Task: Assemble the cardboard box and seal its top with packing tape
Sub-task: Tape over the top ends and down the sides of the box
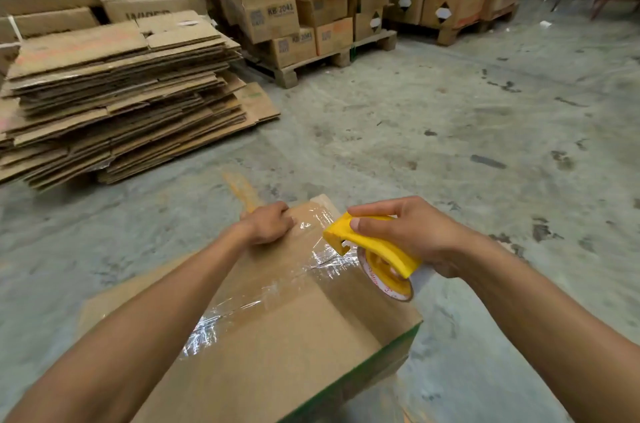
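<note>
Cardboard fills the near part of the view: one box (277, 346) stands on the concrete floor (450, 118) directly below the camera, its top flaps closed and a green stripe showing along its right-hand edge. One strip of clear tape (263, 298) runs along the top seam from the near side to the far edge, wrinkled and shiny in places.

Two bare forearms reach over the box. The left hand (268, 223) lies on the far end of the lid with its fingers curled down, pressing on the tape near the far edge; it grasps nothing. The right hand (412, 235) is wrapped around one yellow tape dispenser (370, 246), thumb on its top, fingers underneath. A single roll (388, 280) with red print sits in the dispenser. The dispenser hangs over the right side of the lid, its nose just beside the left hand, and the film stretches from the roll to the strip on the box. Whether the nose touches the cardboard cannot be told.

Farther out, to the left, one tall stack of flattened boxes (117, 97) lies on the floor. Beyond it stand two wooden pallets (311, 66), each loaded with many made-up cartons (263, 3), several with open flaps. More cartons, printed WIPER, pile up at the far left.
</note>
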Motion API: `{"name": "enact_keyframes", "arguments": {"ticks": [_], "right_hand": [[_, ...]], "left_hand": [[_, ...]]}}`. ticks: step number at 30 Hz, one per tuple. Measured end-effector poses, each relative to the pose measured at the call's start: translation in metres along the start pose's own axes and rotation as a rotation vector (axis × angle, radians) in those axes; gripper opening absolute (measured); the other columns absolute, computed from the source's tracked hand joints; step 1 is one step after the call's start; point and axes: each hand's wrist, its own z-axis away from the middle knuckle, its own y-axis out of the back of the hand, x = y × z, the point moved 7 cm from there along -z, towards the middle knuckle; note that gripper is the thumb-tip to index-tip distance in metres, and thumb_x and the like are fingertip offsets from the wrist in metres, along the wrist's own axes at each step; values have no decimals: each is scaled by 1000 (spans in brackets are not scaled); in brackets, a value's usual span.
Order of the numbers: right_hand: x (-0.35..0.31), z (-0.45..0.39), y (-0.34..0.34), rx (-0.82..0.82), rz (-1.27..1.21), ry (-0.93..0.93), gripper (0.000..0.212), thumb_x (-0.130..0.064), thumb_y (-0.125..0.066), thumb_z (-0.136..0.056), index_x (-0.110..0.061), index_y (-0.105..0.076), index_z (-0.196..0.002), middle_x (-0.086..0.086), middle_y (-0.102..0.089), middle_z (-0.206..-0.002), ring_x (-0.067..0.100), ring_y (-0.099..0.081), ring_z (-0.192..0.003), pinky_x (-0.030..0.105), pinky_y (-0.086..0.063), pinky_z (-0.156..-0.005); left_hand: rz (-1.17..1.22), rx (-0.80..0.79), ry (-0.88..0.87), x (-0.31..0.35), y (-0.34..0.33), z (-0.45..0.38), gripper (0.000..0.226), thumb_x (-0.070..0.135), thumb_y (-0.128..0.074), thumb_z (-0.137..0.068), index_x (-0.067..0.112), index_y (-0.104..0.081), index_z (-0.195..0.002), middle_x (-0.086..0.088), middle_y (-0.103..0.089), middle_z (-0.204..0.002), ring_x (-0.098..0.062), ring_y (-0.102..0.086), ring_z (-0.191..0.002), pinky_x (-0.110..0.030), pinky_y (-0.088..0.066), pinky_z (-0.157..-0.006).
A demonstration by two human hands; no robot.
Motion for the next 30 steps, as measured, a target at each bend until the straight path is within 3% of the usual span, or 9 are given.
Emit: {"name": "enact_keyframes", "arguments": {"ticks": [5, 8, 12, 14, 17, 18, 20, 23, 30], "right_hand": [[-62, 9, 12, -7, 86, 37, 26, -27, -73, -86, -23, -75, -112, -1, -71, -74, 1, -58, -41, 13, -44, -39], [-81, 20, 9, -44, 245, 30, 26, -33, -75, -84, -29, -76, -109, -4, -73, -79, 0, -59, -42, 13, -44, -38], [-83, 29, 5, -50, 176, -10, 28, -29, -74, -85, -25, -75, -113, 0, -72, -75, 4, -58, -40, 17, -45, -36], [-91, 31, 10, -32, 165, -14, 28, -29, -74, -85, -24, -75, -113, 2, -73, -79, 5, -59, -42, 18, -46, -37], [-107, 33, 15, -24, 179, 8, 28, -30, -74, -85, -24, -75, -112, 5, -73, -84, 6, -59, -43, 19, -47, -38], [-112, 35, 15, -30, 178, 15, 28, -30, -73, -85, -23, -75, -112, 6, -72, -85, 6, -58, -43, 20, -47, -37], [-120, 40, 16, -38, 182, 23, 28, -29, -72, -86, -23, -74, -113, 8, -71, -85, 7, -57, -44, 20, -46, -36], [-127, 48, 20, -31, 214, 15, 28, -31, -72, -86, -25, -74, -113, 8, -72, -87, 10, -58, -50, 20, -47, -37], [-131, 66, 39, 1, 289, 16, 28, -36, -73, -84, -31, -75, -112, 2, -75, -90, 11, -62, -58, 20, -48, -41]], "left_hand": [[-36, 220, -23, -3, -15, 15, 50, 49, -20, -101, 29, -36, -143, -5, -46, -147, -27, -41, -133, -46, -27, -103], [-23, 193, -18, -1, -15, 18, 50, 47, -21, -101, 29, -35, -146, -4, -43, -150, -27, -38, -135, -46, -27, -104], [125, 186, -26, -9, -11, 18, 49, 47, -32, -99, 28, -40, -143, -6, -47, -146, -29, -40, -134, -45, -29, -107], [293, 300, 5, -10, 7, 27, 42, 44, -36, -98, 24, -50, -132, -9, -55, -137, -33, -45, -127, -43, -34, -104], [511, 456, 101, -6, 37, 55, 44, 49, -31, -99, 15, -58, -92, -15, -65, -109, -35, -58, -102, -38, -42, -82], [642, 362, 150, -3, 37, 63, 55, 57, -28, -98, 12, -59, -85, -16, -67, -100, -33, -61, -92, -36, -43, -72], [996, -79, 271, 11, 15, 77, 84, 76, -20, -89, 5, -66, -91, -16, -73, -94, -27, -63, -76, -26, -41, -54], [1334, -514, 304, 33, -4, 93, 104, 84, -17, -81, -2, -67, -111, -15, -73, -109, -22, -71, -75, -20, -46, -47], [1618, -518, 280, 50, 10, 92, 45, 37, -41, -101, -1, -64, -108, -14, -75, -89, -21, -73, -67, -26, -57, -49]]}}
